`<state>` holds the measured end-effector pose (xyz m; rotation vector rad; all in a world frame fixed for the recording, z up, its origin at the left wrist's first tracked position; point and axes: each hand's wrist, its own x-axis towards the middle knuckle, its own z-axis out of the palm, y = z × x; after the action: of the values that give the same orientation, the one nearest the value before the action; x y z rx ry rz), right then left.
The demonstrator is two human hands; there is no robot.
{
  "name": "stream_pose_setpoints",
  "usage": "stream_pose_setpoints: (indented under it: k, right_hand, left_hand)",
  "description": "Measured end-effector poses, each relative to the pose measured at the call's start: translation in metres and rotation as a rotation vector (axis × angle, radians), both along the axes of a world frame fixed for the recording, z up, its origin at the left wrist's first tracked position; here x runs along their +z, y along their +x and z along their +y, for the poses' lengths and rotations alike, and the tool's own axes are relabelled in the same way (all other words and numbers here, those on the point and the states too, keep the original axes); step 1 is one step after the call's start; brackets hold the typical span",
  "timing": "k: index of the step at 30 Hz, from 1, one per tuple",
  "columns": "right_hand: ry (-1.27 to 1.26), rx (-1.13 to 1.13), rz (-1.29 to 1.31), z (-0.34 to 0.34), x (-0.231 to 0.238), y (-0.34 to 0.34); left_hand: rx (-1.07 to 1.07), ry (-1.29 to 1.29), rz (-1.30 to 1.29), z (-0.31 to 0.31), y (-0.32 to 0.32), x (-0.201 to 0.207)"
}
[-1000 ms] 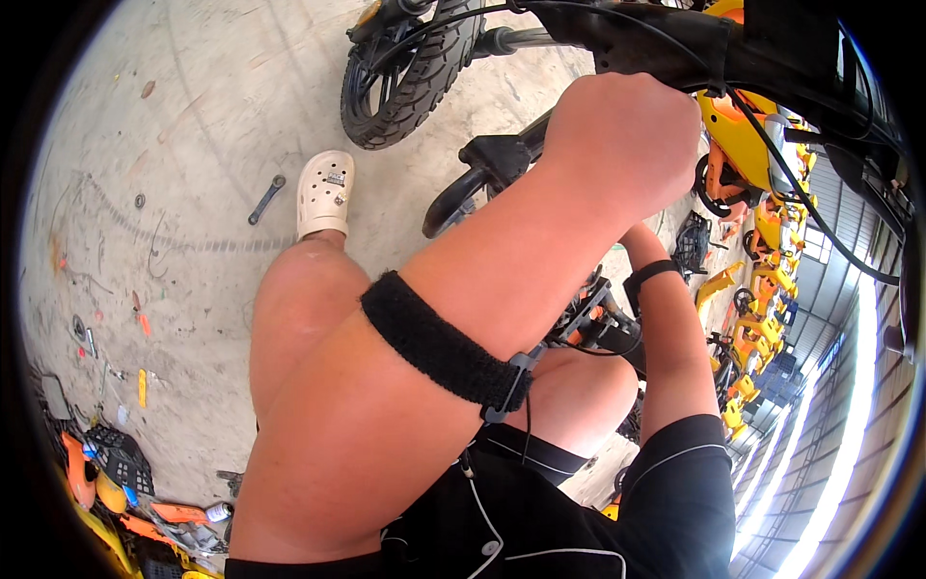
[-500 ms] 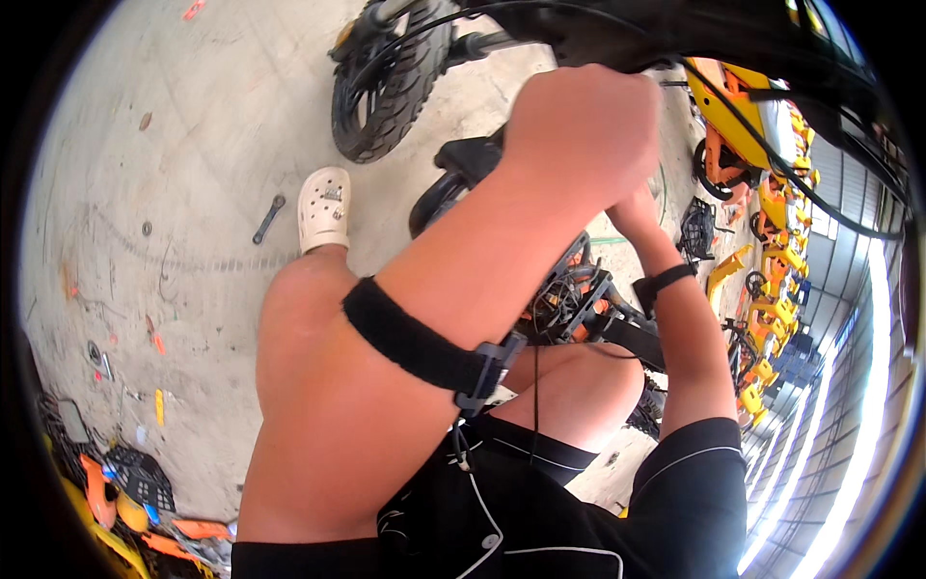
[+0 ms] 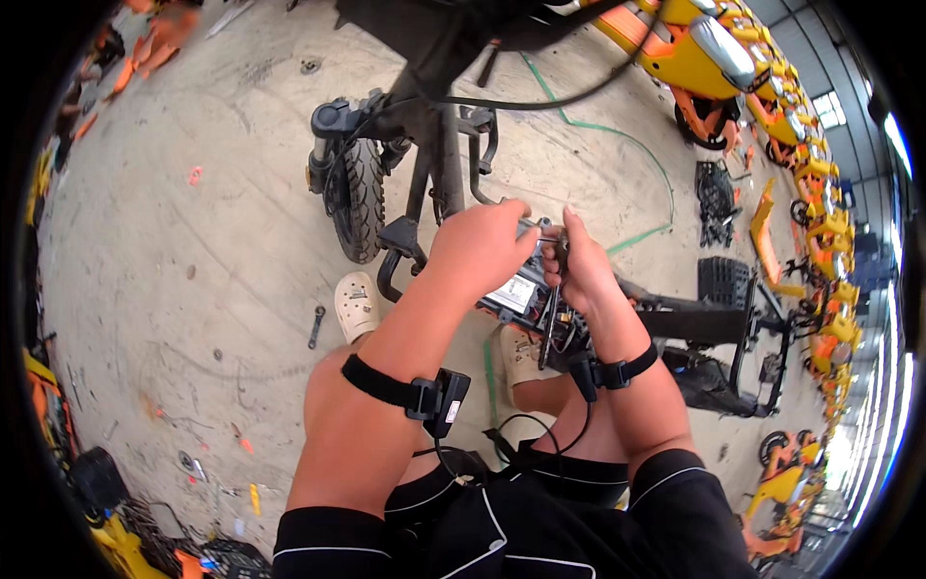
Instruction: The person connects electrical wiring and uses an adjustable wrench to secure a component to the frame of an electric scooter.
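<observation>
My left hand (image 3: 475,249) had fingers curled in, hold hidden; right hand (image 3: 588,270) had fingers bent, thumb up, at a small metal piece (image 3: 551,238), can't tell if gripped. Forearms angled in from 7 and 5 o'clock. Black bike frame (image 3: 447,164) ran 12 to 4, bare, wheel (image 3: 365,198) at 10.

One left hand (image 3: 485,246), one right hand (image 3: 586,268), two cream clogs (image 3: 358,306), two black forearm straps (image 3: 386,385), one dark double-ended wrench (image 3: 317,326) are showing. One bike frame (image 3: 448,164) is carrying one front wheel (image 3: 362,207). Yellow bikes (image 3: 687,64) are overlapping, uncountable.
</observation>
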<state>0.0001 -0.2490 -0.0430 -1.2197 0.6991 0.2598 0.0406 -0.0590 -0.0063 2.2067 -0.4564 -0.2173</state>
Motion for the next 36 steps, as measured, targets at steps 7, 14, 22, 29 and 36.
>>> stream_pose_setpoints:
  k: [7,14,22,29,36]
  right_hand:
    - [0.036,0.201,-0.069,0.018,0.024,-0.016]
    - [0.091,0.235,-0.104,0.012,0.031,-0.016]
    - [0.029,0.486,-0.253,0.008,0.042,-0.013]
    - [-0.310,0.473,-0.430,0.020,0.025,-0.013]
    - [-0.419,0.379,-0.395,0.015,0.021,-0.034]
  left_hand:
    - [-0.151,0.081,-0.072,-0.005,-0.033,-0.008]
    - [-0.041,0.111,-0.276,-0.012,-0.045,-0.002]
    - [0.293,0.064,-0.331,0.000,-0.018,-0.003]
    - [0.389,0.082,-0.331,-0.003,-0.015,-0.003]
    - [0.329,0.031,-0.347,-0.020,-0.025,-0.014]
